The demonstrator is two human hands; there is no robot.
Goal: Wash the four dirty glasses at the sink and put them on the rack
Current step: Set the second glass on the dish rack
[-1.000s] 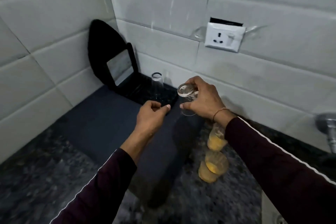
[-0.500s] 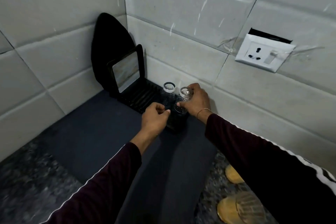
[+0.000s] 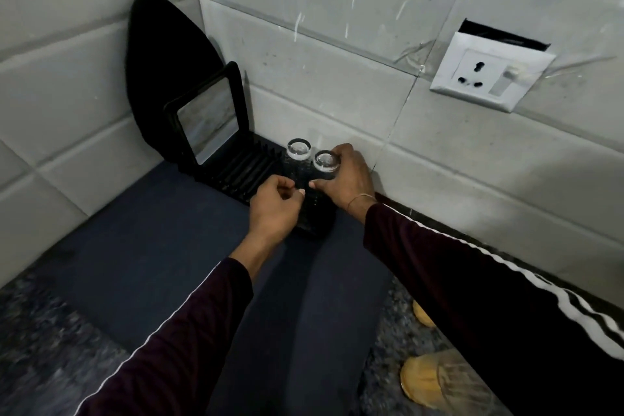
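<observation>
glasses were the matter here, and two clean ones stood upside down on the black rack (image 3: 233, 167) in the middle of the frame. the second glass (image 3: 325, 165) was in the right hand (image 3: 346, 181), whose fingers were curled around its side, with the thumb tip low on the front. one second earlier this glass was carried in the air over the dark mat (image 3: 169, 246), above the two dirty ones; half a second earlier it was coming down near the rack; now it was low beside the first glass (image 3: 298, 154), the two touching or almost touching. i could not tell if its rim sat fully on the rack, because the hand and the dark ribs hid the bottom.

the left hand (image 3: 277, 204) stayed just in front of the rack through all this time. its fingers were curled loosely with the thumb against the forefinger, and they held nothing that i could see.

in my judgement this meant the second of the four glasses was being put down, so about half of the task was done when the hand let go. two dirty glasses (image 3: 435, 382) with yellow residue waited at the lower right of the frame, on the speckled counter (image 3: 40, 348), partly behind the right sleeve (image 3: 472, 280). a white socket (image 3: 489, 74) was on the tiled wall at the upper right.
</observation>
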